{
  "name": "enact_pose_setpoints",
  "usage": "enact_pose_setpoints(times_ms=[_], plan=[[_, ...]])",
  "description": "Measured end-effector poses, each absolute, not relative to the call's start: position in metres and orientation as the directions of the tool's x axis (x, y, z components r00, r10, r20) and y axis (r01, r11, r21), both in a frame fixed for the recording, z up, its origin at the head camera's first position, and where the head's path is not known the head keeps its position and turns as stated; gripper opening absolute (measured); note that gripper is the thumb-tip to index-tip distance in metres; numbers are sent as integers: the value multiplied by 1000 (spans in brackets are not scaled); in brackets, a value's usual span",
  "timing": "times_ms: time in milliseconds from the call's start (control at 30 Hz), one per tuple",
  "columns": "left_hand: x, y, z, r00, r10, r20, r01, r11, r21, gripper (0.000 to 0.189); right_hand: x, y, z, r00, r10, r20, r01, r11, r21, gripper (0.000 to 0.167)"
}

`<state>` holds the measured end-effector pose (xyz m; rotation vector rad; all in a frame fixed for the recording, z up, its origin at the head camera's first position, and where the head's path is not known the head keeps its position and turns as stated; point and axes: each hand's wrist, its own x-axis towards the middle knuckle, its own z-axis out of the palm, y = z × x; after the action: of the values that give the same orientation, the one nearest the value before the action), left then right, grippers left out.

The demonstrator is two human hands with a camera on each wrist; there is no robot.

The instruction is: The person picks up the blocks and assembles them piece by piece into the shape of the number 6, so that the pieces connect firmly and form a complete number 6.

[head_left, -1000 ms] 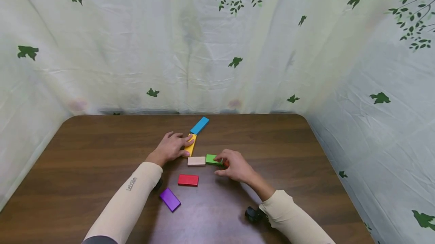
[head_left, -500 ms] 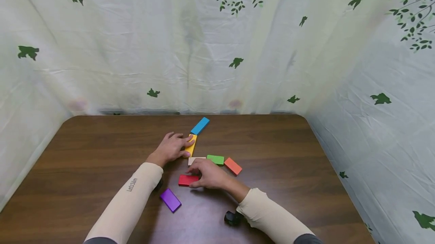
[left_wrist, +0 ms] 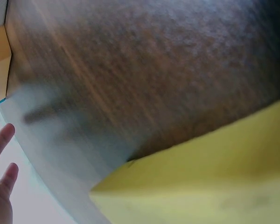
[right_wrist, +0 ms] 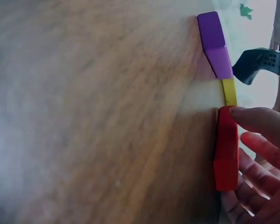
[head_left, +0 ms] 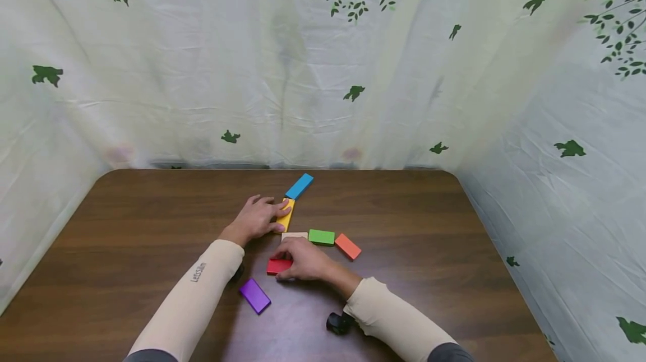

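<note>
Seen from the head, my left hand (head_left: 257, 217) has thumb and finger on a yellow block (head_left: 285, 219); its other fingers extend to the left. My right hand (head_left: 305, 259) holds a red block (head_left: 277, 266) flat on the table, thumb on the near side and fingers on the far side. In the right wrist view the thumb lies at one end of this red block (right_wrist: 226, 149). A cream block (head_left: 295, 235), partly behind the right hand, sits beside a green block (head_left: 321, 237). A blue block (head_left: 299, 186) adjoins the yellow one's far end.
An orange block (head_left: 348, 246) angles off the green one's right end. Nearer me lies a purple block (head_left: 255, 296). Another yellow block (left_wrist: 200, 182) looms close in the left wrist view. Patterned curtains (head_left: 303, 70) stand behind the wooden table (head_left: 404, 222).
My right hand has let go of the orange block beside the green one, moved left and taken hold of the red block. The left hand stays on the yellow block.
</note>
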<state>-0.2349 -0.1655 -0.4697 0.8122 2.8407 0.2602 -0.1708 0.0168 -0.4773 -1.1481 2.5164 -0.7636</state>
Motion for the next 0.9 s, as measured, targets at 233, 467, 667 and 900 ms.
enact_pose_setpoints(times_ms=[233, 467, 667, 900], plan=[[-235, -165, -470, -834, 541, -110, 512, 832, 216, 57, -171, 13, -480, -667, -744, -33, -613, 574, -543, 33], [-234, -165, -469, -829, 550, -101, 522, 826, 215, 57, -169, 15, -481, -664, -747, -29, -610, 563, -557, 32], [-234, -164, -469, -828, 554, -88, 527, 822, 215, 57, -166, 23, -480, -665, -746, -37, -601, 564, -567, 32], [-234, -164, -468, -830, 547, -104, 520, 828, 210, 58, -161, 41, -477, -685, -726, -65, -566, 586, -579, 33]])
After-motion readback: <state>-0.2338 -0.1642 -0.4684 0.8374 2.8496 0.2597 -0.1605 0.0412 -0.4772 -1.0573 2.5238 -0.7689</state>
